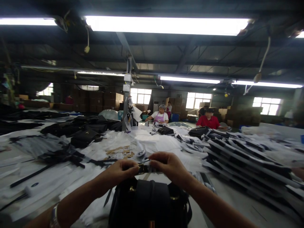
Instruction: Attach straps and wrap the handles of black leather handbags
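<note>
Black, with small gold-coloured fittings, a bag (153, 194) sits upright at the near edge of the table (228, 198), directly below the wearer's two hands and between the forearms. Above its top, the left hand (127, 169) reaches in with thumb and forefinger pressed together on a small dark strap piece (143, 169) that has a shiny edge. The right hand (166, 165) meets it from the other side, its fingertips close to the far end of the same piece; blur hides that spot, so I cannot tell whether its thumb and fingers close on anything. A pale bracelet (54, 217) circles the left wrist.

Just beyond the hands lies a loose pile of tan pieces (121, 152) on white sheets. To the right leans a tall stack of dark flat pieces (244, 171) layered with white. On the left, black bags (86, 136) lie heaped near crumpled clear plastic (45, 145). Farther back, beyond a pillar (125, 98), one person in a pink apron (160, 117) and another in a red top (207, 123) are at the table. Cardboard boxes (110, 99) stand stacked behind, and long lamps (166, 25) hang overhead.
</note>
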### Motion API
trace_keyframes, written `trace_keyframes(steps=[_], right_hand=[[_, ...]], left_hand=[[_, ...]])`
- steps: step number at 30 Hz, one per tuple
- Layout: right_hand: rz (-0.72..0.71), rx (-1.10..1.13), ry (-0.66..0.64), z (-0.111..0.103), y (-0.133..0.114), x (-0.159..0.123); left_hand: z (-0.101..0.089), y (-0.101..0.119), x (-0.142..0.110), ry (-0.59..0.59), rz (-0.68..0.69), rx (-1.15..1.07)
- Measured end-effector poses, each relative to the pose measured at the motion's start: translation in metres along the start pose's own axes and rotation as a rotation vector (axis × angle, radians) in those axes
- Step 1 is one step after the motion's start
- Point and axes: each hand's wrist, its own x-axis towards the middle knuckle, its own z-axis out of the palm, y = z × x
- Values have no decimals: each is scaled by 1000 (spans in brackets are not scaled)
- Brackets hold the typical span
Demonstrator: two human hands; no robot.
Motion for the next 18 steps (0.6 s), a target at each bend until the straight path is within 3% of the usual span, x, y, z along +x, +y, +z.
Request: trace_keyframes(steps=[8,10,15,18], right_hand=[[76,51,27,6,-17,-1],[-11,-97,29,4,-20,-2],[-456,-637,225,6,-24,-26],[-407,-602,95,19,-17,-44]], left_hand=[[5,1,-2,81,63,111],[4,1,-3,89,63,122],[-1,-8,-3,164,67,41],[0,-9,-4,223,33,-61]])
